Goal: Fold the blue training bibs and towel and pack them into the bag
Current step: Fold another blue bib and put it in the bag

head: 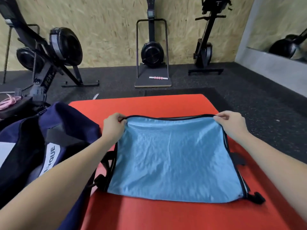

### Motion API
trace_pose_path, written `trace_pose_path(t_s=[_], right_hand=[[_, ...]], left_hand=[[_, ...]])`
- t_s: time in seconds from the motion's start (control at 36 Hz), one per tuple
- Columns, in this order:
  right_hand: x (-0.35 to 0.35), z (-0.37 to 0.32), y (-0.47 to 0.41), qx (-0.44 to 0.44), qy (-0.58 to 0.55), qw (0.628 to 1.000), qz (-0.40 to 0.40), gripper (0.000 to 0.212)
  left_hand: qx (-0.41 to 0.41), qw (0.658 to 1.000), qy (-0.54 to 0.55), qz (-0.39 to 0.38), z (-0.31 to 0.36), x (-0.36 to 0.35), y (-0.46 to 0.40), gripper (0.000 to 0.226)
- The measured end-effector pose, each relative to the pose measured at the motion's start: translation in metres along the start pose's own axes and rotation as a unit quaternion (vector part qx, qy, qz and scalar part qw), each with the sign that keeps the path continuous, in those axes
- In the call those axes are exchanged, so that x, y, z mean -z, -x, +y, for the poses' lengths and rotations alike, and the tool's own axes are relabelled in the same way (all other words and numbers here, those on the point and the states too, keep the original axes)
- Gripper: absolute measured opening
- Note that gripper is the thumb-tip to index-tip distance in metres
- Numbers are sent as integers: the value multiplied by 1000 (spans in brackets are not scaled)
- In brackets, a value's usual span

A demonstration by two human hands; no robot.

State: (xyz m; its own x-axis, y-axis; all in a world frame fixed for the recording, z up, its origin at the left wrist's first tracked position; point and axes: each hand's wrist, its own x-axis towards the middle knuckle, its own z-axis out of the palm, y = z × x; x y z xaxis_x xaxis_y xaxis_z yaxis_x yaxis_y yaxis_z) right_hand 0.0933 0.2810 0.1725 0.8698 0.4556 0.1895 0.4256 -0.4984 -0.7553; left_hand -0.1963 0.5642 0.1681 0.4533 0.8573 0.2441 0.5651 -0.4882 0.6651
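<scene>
A light blue mesh training bib (174,156) with black trim lies spread on the red mat (166,216). My left hand (113,126) pinches its far left corner and my right hand (230,122) pinches its far right corner, both at the bib's far edge. Black straps stick out at the bib's left and right sides. A navy bag (54,133) with white lettering stands open at the left, partly on the mat, my left forearm passing over it. No towel is in view.
Black rubber floor (249,97) surrounds the mat. Rowing machines (54,52) stand at the back left, a ski trainer (152,52) on its board with a pink roller (158,78) at the back middle, another machine (205,47) at the back right. Pink cord (10,101) lies at far left.
</scene>
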Motion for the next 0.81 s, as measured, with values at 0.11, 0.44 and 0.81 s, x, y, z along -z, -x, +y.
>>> trace_pose_path(t_s=[0.11, 0.44, 0.81], right_hand=[[-21, -4, 21, 7, 30, 1000, 0, 41], [-59, 4, 184, 161, 294, 910, -245, 101], [-23, 34, 171, 87, 305, 928, -196, 79]], left_hand=[[12, 986, -133, -100, 2, -12, 12, 55], [-156, 932, -230, -232, 21, -49, 167, 71], [-96, 953, -242, -156, -41, -10, 157, 93]])
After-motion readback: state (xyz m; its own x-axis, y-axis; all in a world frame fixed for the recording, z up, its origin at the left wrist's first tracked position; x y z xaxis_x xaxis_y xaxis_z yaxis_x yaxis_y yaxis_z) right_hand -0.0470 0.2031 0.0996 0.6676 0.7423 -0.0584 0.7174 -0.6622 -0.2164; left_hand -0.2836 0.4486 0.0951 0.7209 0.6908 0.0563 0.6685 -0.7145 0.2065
